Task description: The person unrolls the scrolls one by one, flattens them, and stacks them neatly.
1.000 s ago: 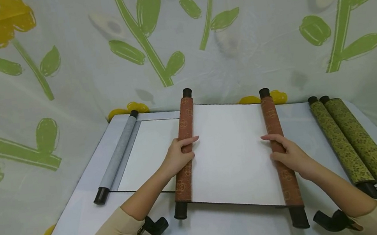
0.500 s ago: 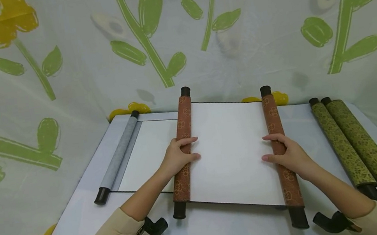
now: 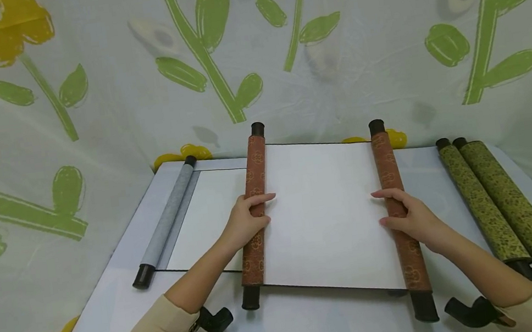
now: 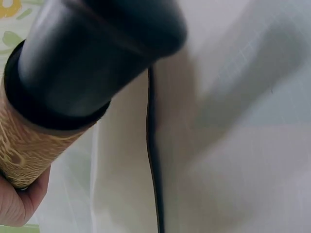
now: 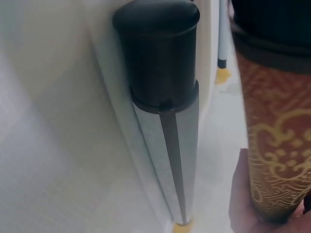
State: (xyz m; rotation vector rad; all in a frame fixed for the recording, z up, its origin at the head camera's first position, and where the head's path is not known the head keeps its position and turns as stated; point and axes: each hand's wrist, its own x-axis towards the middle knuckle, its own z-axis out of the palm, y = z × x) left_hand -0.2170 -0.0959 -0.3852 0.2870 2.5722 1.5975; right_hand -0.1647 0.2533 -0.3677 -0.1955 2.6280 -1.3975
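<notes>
A brown-red patterned hanging scroll (image 3: pixel 324 219), partly unrolled with its blank white sheet facing up, is held over the table. My left hand (image 3: pixel 243 221) grips its left roller (image 3: pixel 256 161), thumb and fingers reaching round onto the paper side. On the right roller (image 3: pixel 385 159) my right hand (image 3: pixel 414 220) has a similar grip. Black knobs cap the roller ends; one knob (image 4: pixel 87 63) looms large in the left wrist view. Underneath lies a grey-edged scroll (image 3: pixel 168 216), spread out and partly covered. Its other roller (image 5: pixel 190 131) shows in the right wrist view.
Two green-gold patterned scrolls (image 3: pixel 479 200), both rolled up, lie side by side at the right of the white table (image 3: pixel 316 331). A flower-printed cloth (image 3: pixel 360 82) hangs behind. Black devices (image 3: pixel 217 321) are strapped to both forearms.
The left hand has shifted left with its roller, and the right hand slightly right with the other. A wider stretch of white sheet shows between them; the fingers have adjusted on the rollers.
</notes>
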